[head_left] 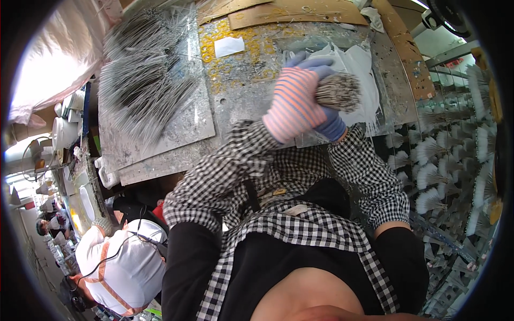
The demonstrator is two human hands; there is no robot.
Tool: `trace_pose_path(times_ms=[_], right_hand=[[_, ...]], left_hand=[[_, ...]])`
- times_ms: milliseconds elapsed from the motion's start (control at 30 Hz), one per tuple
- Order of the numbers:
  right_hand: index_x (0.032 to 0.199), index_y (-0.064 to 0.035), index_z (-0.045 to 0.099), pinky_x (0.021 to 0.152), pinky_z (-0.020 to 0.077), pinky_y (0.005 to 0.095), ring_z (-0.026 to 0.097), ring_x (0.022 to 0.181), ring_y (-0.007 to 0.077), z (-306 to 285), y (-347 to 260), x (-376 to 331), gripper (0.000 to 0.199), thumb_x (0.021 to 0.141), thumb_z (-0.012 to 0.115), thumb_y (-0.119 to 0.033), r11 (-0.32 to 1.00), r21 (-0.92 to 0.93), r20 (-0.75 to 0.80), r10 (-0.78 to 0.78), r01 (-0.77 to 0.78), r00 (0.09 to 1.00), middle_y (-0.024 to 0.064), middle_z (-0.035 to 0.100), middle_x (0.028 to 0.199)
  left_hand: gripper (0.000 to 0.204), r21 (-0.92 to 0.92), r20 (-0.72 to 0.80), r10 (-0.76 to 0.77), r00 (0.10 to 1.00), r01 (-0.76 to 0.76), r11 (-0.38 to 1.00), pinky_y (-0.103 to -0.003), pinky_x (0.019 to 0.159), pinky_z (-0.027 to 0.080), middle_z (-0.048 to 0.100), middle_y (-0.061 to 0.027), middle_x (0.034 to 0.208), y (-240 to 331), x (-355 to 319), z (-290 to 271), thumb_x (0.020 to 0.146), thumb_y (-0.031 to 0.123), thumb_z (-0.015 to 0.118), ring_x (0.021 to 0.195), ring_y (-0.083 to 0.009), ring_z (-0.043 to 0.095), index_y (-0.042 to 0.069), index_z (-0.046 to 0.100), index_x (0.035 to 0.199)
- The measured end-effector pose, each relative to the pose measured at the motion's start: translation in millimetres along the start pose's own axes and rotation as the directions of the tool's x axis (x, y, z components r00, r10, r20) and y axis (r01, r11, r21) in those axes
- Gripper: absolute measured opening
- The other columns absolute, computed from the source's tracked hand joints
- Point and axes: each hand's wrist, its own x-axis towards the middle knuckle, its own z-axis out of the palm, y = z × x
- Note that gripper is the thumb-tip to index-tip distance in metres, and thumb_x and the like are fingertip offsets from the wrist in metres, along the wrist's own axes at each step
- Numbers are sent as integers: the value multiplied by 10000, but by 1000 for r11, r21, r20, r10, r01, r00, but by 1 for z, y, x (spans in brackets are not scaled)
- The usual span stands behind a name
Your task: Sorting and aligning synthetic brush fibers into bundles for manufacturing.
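Both my hands are around a tight bundle of thin grey stems [338,92], whose cut ends face right. My left hand [293,99], in a pink-striped glove with bluish fingers, is closed against the bundle's left side. Beneath it my right hand [332,126], in a blue glove, grips the bundle from below; most of its fingers are hidden. Just behind and to the right, thick white paste [360,69] is spread over a flat board on the workbench [241,107].
A large heap of loose thin wire-like stems [147,69] lies on a board at left. Yellow rings [211,51] and a white paper [229,46] lie at the back, near cardboard sheets [300,14]. Racks of white-tufted bundles [431,176] stand at right. Another person [120,265] works at lower left.
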Motion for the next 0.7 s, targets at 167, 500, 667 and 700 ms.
trace_pose_path(times_ms=[167,500,667,700], right_hand=[[1274,-94,618,1065,438,435,592,1185,282,-73,-12,17,491,850,705,-328,886,458,14,72,-71,997,129,646,1263],[1123,-257,741,917,528,430,664,1040,257,10,77,170,261,890,654,-336,896,-443,155,49,25,987,56,717,1039],[1075,-232,755,907,532,425,665,1032,262,20,87,187,237,900,647,-350,873,-487,129,100,-25,987,50,713,1042],[1078,-222,754,910,531,421,663,1039,260,18,81,188,245,904,643,-355,907,-418,102,99,-48,990,50,714,1051]], left_hand=[[443,343,332,-200,922,79,936,-497,814,529,738,-112,1021,5,-18,-70,719,294,800,921,-318,701,81,709,1097],[333,727,596,-513,617,-144,672,-455,728,532,735,-125,881,-49,-53,-91,805,167,716,833,-308,712,89,685,1127],[299,283,253,-441,861,370,885,-398,682,562,731,-121,835,-26,-33,-129,789,199,771,751,-290,713,28,666,1012],[298,74,177,-502,846,497,864,-360,673,557,726,-102,823,-25,-32,-136,804,188,779,717,-230,693,19,670,1023]])
